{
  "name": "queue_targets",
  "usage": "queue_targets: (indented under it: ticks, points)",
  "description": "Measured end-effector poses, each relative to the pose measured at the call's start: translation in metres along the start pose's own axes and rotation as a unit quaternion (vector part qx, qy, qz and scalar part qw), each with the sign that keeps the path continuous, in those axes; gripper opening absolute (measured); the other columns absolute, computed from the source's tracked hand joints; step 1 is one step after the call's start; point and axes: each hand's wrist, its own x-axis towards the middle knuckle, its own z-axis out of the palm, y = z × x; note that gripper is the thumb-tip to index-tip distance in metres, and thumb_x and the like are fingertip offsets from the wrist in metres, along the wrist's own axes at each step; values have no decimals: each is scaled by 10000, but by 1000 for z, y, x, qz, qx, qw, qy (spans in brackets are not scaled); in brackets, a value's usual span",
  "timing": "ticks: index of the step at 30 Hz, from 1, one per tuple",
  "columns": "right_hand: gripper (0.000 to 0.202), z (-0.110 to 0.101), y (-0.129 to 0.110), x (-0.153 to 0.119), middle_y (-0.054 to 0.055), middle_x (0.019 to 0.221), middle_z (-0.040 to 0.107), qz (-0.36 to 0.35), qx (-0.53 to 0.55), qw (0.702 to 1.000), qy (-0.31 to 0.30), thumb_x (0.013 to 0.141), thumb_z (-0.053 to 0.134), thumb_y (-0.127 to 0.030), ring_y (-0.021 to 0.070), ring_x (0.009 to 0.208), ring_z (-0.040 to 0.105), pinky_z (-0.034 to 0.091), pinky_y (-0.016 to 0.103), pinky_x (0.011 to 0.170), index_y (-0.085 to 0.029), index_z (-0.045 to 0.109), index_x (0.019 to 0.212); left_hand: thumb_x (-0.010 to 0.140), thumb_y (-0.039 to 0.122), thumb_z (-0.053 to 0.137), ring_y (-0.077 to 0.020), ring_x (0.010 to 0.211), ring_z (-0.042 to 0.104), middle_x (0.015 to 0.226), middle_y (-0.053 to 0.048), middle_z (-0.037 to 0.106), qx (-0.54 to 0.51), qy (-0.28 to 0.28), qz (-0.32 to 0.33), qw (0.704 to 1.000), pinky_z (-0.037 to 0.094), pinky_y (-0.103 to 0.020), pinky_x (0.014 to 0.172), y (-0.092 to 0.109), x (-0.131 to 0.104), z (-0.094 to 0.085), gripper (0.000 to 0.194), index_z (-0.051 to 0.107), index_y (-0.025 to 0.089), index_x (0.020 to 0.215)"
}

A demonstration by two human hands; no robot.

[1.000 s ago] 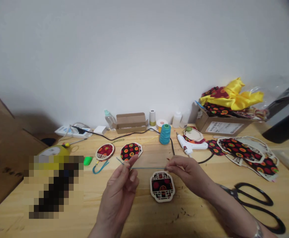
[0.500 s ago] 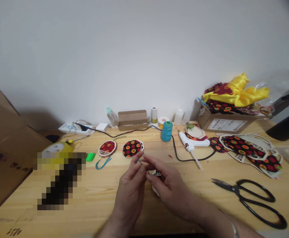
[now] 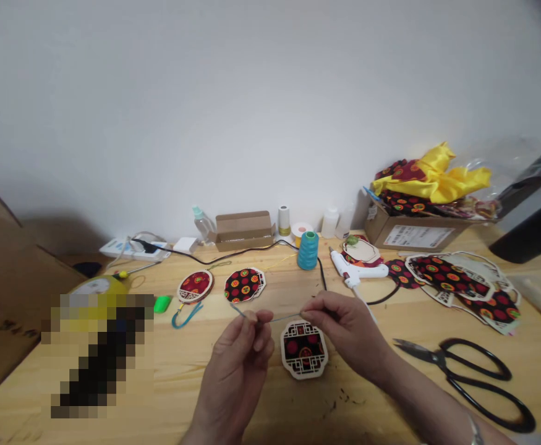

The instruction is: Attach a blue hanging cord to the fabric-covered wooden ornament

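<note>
A thin blue-green thread [image 3: 280,319] is stretched between my two hands. My left hand [image 3: 238,358] pinches it, and a short end sticks out beyond the fingertips to the upper left. The other part of the thread is pinched between the thumb and fingers of my right hand [image 3: 339,321]. Just below the thread, between the hands, lies a pale-framed ornament [image 3: 304,350] with lattice cutouts over dark red-patterned fabric. Beyond my left hand lies an octagonal fabric piece [image 3: 244,285]. Further back stands a teal thread spool [image 3: 308,252].
Large black scissors [image 3: 455,371] lie at the right, near a white glue gun [image 3: 358,269] with a black cord. Fabric-covered frames [image 3: 455,278] are piled behind. A round ornament [image 3: 196,287] and a green object [image 3: 161,304] lie left. Cardboard boxes [image 3: 407,232] stand at both sides.
My hands have moved apart from close together, drawing the thread straight between them. The lattice ornament, mostly covered before, now shows on the table. The view has shifted slightly.
</note>
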Motion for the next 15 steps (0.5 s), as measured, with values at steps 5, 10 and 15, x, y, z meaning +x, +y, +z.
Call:
queue_targets:
  ticks: [5,10,15]
  points:
    - [93,-27,6,13,-2,685,653,-11,-35,999,-2,765,601,-232,135,668,570,427,239,625,-187,664,715,630,213,758,-50,495,441,648,1,593,-16,9,3,1000,341,-124,384,6,2,-1,133,650,143,667]
    - [134,-41,7,21,-3,658,632,-12,-54,998,-7,786,578,-255,128,646,551,422,239,613,-177,662,716,570,196,792,-48,481,445,613,6,581,-16,34,6,999,372,-124,389,6,5,-3,175,639,135,629]
    - [149,-45,11,23,-11,639,617,-15,-39,999,-6,801,551,-246,120,628,546,417,228,597,-175,632,698,591,189,778,-48,481,443,617,7,574,-13,36,7,999,400,-133,414,3,7,-5,160,637,137,647]
